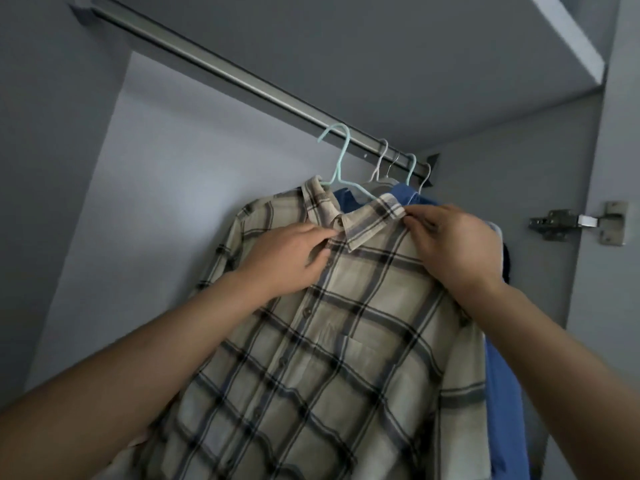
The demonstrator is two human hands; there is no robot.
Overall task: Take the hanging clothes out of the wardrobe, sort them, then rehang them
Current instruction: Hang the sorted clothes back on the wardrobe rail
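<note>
Your left hand [294, 254] pinches the plaid shirt [329, 341] placket; right hand [446, 244] pinches its collar. Shirt hangs on teal hanger [341, 161], hook at the rail [242, 77]. Light, limp cloth: probably lift by the hanger.

Dim, cool grey light inside a wardrobe; a paler patch lies on the back wall [156, 174]. Soft shadows, no glare. Wide-angle bending at the edges; slightly soft overall.

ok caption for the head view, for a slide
Both hands pinch the plaid shirt collar, shirt hanging on the rail.
</note>
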